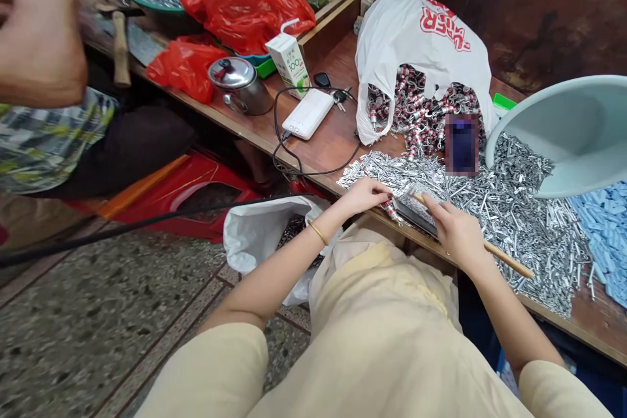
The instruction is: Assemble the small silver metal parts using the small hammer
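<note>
My left hand [365, 197], with a gold bangle at the wrist, is at the table's front edge. Its thumb and fingers pinch a small red-and-silver metal piece [390, 209]. Just right of it a dark metal bar [415, 217] lies along the edge. My right hand [456, 230] is closed around a thin wooden-handled tool [509, 259]. The tool's handle sticks out to the right, and its other end is over the bar, too small to make out. Behind both hands spreads a heap of loose silver metal parts [519, 209].
A white plastic bag [416, 26] holds red-and-silver pieces. A pale basin [588, 124] tips over the heap beside blue strips [602, 228]. Leftward are a power bank [308, 114] with a cable, a steel mug [245, 88] and a drink carton [289, 62]. Another person's arm [39, 32] is far left.
</note>
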### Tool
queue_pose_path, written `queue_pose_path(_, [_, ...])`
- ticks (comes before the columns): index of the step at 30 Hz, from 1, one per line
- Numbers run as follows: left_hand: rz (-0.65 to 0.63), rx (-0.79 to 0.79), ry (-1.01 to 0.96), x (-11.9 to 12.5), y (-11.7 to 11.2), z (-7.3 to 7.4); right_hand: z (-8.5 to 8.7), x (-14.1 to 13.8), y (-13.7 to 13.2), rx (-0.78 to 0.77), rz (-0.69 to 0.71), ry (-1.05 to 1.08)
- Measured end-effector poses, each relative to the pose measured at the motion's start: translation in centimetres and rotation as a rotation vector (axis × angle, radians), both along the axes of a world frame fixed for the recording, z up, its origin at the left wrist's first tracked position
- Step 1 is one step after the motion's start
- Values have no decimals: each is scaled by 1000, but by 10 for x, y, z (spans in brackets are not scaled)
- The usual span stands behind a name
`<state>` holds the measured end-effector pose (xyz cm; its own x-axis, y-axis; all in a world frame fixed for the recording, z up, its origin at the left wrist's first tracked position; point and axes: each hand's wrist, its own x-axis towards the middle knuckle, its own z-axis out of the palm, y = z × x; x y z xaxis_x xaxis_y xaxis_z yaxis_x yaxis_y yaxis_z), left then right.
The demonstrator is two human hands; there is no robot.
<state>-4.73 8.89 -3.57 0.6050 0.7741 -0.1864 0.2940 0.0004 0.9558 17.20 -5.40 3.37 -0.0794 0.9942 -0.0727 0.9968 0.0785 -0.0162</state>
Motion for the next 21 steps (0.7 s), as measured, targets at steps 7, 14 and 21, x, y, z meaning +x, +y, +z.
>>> queue_pose_path(7, [324, 184, -39, 21, -27, 4, -44, 40, -16, 311, -107, 37])
queue_pose_path(14, [150, 652, -30, 14, -43, -10, -45, 137, -21, 188, -512, 55])
queue_pose_path(21, [174, 645, -124, 10, -54, -27, -61, 152, -22, 171, -602, 249])
